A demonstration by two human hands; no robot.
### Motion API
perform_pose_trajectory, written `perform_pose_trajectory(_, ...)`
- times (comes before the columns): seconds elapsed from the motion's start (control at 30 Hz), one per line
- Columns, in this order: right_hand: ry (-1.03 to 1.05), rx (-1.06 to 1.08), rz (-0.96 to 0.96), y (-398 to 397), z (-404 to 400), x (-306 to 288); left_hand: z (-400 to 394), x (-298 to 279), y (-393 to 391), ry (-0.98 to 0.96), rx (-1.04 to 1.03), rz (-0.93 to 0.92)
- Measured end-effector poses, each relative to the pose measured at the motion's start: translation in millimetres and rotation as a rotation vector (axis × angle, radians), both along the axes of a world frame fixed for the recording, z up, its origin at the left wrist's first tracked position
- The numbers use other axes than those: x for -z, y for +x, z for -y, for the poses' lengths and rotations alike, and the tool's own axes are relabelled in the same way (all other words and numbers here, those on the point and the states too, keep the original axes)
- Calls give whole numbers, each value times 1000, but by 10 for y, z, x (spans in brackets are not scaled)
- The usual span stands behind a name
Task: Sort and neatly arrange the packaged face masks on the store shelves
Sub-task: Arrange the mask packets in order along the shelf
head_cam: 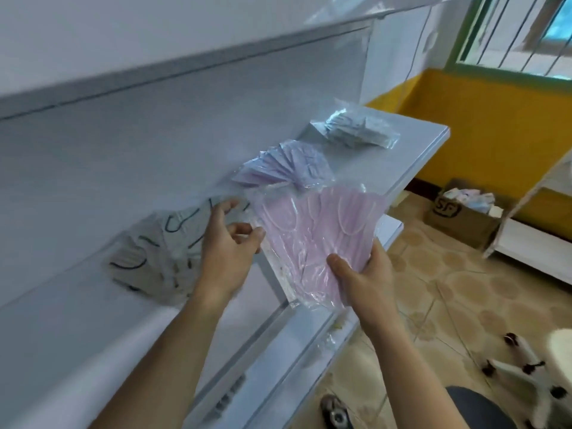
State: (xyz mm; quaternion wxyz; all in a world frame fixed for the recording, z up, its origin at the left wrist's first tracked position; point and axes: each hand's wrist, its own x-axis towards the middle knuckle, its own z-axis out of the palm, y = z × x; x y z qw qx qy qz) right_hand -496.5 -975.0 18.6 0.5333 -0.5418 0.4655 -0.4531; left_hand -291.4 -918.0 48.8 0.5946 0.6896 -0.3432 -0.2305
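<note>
Head view: my two forearms reach up toward the white shelf (411, 156).

My right hand (360, 275) pinches the pink mask pack (318, 236) by its lower edge, thumb on top, above the shelf's front edge. My left hand (224, 243) hangs beside it, fingers loosely curled, gripping nothing, over the grey mask pack (154, 252).
</note>
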Motion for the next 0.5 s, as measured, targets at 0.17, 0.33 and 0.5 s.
perform_pose_trajectory(0.17, 36, -68, -35, -161, 1135, -94, 872, 67, -195, -10, -110, -145)
perform_pose_trajectory(0.33, -29, -184, -81, 119, 2013, -354, 1390, -34, -109, -94, -296, -248)
perform_pose_trajectory(0.5, -66, -324, -195, 799, 2689, -493, 1321, -59, 225, -146, -547, -128)
